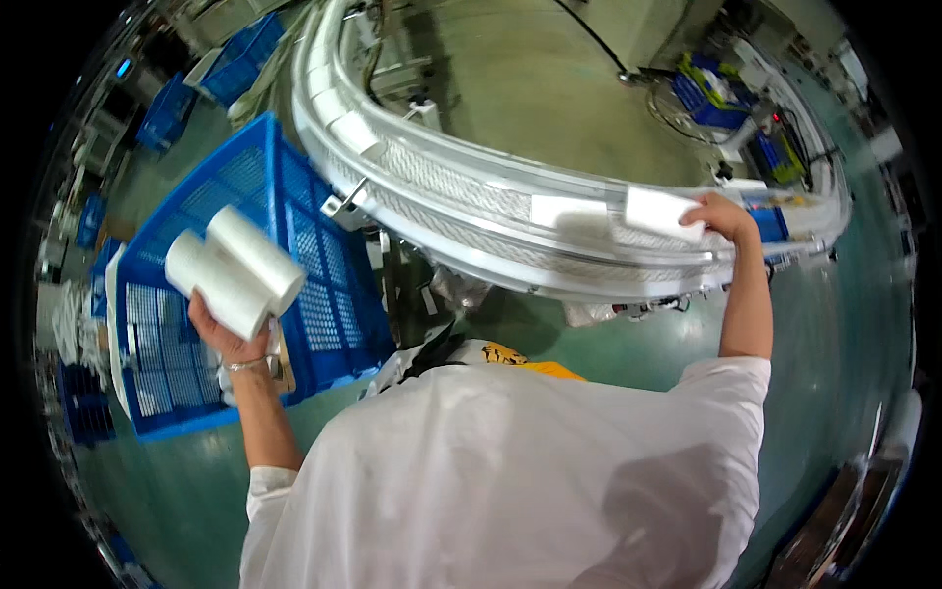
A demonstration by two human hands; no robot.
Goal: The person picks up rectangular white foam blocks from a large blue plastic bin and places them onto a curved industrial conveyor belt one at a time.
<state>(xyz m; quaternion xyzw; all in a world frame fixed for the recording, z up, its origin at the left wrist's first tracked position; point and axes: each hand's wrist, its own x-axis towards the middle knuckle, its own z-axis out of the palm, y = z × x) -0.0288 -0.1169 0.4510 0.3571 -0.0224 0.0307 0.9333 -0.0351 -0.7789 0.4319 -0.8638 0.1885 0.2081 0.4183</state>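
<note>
Two white rolls (221,285), side by side and touching, are in my left hand (231,336), its fingers wrapped round their lower end. They are tilted above the blue plastic crate (334,285) on the left. My right hand (726,216), far out to the right, grips the right end of a white roll (655,210) at the conveyor belt (451,177). Just left of it on the belt lies another white piece (569,213). One more white piece (355,134) sits farther back on the curve.
The conveyor's metal side rail (471,240) curves across in front of me, from far left to right. More blue crates (242,59) stand at the back left. A blue and yellow-green bin (711,93) is beyond the belt at the right.
</note>
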